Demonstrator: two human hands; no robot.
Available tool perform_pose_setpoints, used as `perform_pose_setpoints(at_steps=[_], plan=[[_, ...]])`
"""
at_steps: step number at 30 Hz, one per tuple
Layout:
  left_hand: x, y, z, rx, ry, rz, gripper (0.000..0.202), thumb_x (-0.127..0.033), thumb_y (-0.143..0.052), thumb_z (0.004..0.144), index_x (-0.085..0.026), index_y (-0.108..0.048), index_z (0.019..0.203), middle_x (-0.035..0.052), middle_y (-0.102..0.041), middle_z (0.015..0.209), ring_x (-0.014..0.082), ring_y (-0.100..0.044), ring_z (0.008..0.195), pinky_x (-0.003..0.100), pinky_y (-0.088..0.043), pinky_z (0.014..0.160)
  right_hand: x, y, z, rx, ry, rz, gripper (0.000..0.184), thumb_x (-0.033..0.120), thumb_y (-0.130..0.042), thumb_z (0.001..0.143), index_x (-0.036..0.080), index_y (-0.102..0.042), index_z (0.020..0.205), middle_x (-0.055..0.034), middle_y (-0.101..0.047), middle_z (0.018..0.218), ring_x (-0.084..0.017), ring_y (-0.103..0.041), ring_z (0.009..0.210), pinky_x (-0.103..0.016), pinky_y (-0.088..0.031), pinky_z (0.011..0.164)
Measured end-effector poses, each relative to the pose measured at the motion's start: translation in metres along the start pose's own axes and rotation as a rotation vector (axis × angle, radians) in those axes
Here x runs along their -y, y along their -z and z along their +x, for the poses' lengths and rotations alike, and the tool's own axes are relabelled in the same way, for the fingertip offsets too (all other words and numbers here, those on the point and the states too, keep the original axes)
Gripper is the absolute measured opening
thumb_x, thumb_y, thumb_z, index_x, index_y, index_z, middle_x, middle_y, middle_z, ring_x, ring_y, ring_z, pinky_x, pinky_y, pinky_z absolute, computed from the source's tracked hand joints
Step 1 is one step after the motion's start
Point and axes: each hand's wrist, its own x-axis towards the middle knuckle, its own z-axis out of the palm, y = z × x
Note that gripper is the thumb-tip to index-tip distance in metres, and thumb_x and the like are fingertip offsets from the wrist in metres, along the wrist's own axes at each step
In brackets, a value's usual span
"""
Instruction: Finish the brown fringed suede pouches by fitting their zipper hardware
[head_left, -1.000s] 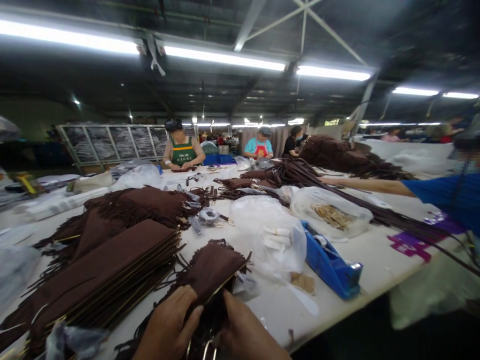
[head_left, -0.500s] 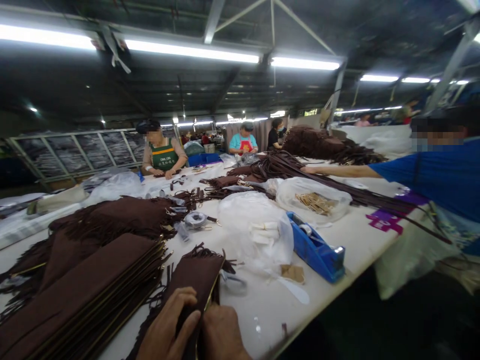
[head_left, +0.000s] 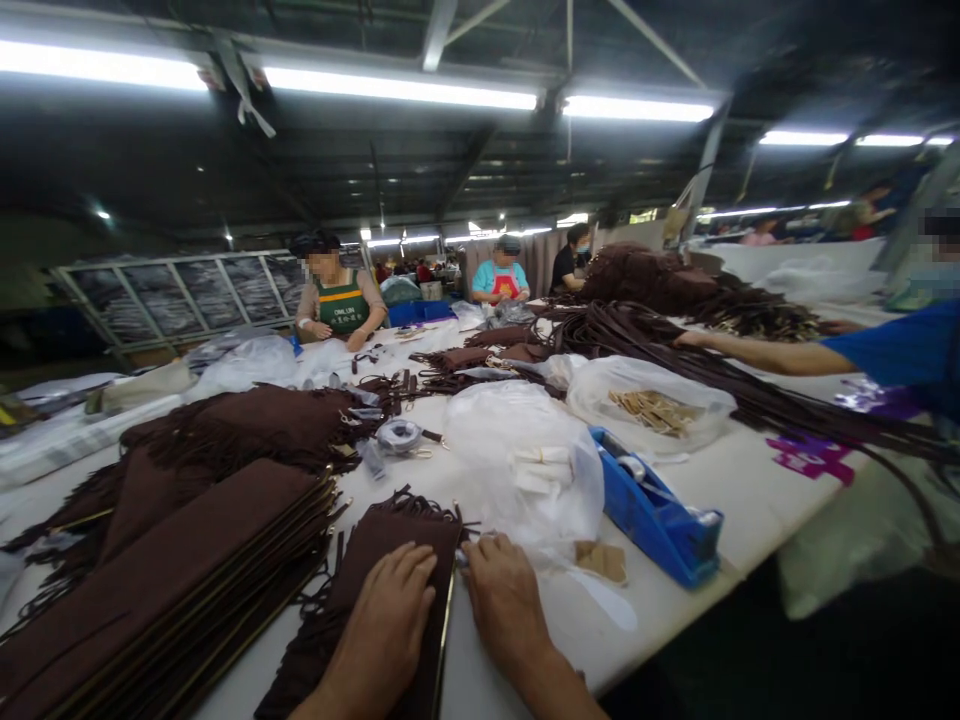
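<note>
A dark brown fringed bag (head_left: 401, 525) lies on the table in front of me, a gold zipper (head_left: 448, 610) along its right edge. My left hand (head_left: 394, 610) rests flat on its upper face, fingers stretched out. At the top end of the zipper is my right hand (head_left: 506, 590), its fingers curled beside the bag's corner. A small greyish bit shows at those fingertips, but what they grip is hidden. To the left sits a thick stack of similar brown bags (head_left: 195, 550) with gold zipper edges.
A blue tape dispenser (head_left: 652, 510) stands right of a clear plastic bag (head_left: 525, 450) holding white pieces. Behind it, another plastic bag (head_left: 645, 395) contains gold-coloured hardware. Long brown straps (head_left: 637, 340) run toward a co-worker's arm (head_left: 765, 352). Another co-worker (head_left: 341, 295) stands across the table.
My right hand has moved up along the zipper from the lower part to its top end. My left hand has shifted up and right, flattening on the bag. The right-hand co-worker's arm shifted.
</note>
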Motion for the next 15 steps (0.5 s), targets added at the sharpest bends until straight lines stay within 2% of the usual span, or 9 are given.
perform_pose_setpoints(at_steps=[3, 5, 9, 15], plan=[[-0.002, 0.001, 0.024, 0.071, 0.022, -0.05, 0.055, -0.009, -0.035, 0.09, -0.021, -0.045, 0.143, 0.0047, -0.046, 0.15, 0.0264, -0.038, 0.14, 0.05, -0.035, 0.114, 0.001, -0.003, 0.005, 0.007, -0.018, 0.006, 0.018, 0.017, -0.053, 0.092, 0.023, -0.066, 0.103, -0.006, -0.066, 0.1, -0.027, -0.054, 0.099, -0.039, -0.041, 0.086], [-0.003, -0.002, 0.031, 0.118, 0.021, -0.071, 0.059, -0.006, -0.036, 0.087, -0.023, -0.044, 0.143, 0.0033, -0.044, 0.151, 0.0281, -0.038, 0.14, 0.051, -0.035, 0.112, 0.0, -0.003, 0.007, 0.034, -0.065, 0.03, 0.016, 0.018, -0.055, 0.091, 0.021, -0.068, 0.101, -0.0073, -0.067, 0.1, -0.028, -0.055, 0.099, -0.04, -0.039, 0.087], [-0.003, -0.003, 0.031, 0.127, 0.039, -0.115, 0.062, -0.006, -0.035, 0.086, -0.024, -0.042, 0.145, 0.0028, -0.043, 0.153, 0.0265, -0.037, 0.139, 0.048, -0.032, 0.113, -0.001, -0.001, 0.011, 0.095, -0.114, 0.055, 0.015, 0.012, -0.056, 0.087, 0.016, -0.068, 0.096, -0.0113, -0.067, 0.099, -0.03, -0.056, 0.099, -0.04, -0.039, 0.085], [0.0, 0.001, 0.031, 0.165, 0.046, -0.152, 0.064, -0.008, -0.04, 0.084, -0.026, -0.041, 0.145, 0.0029, -0.042, 0.153, 0.0251, -0.036, 0.138, 0.046, -0.03, 0.114, -0.004, 0.006, 0.005, 0.192, -0.085, 0.143, 0.017, 0.011, -0.058, 0.084, 0.019, -0.068, 0.095, -0.0054, -0.069, 0.094, -0.024, -0.06, 0.093, -0.033, -0.041, 0.081]])
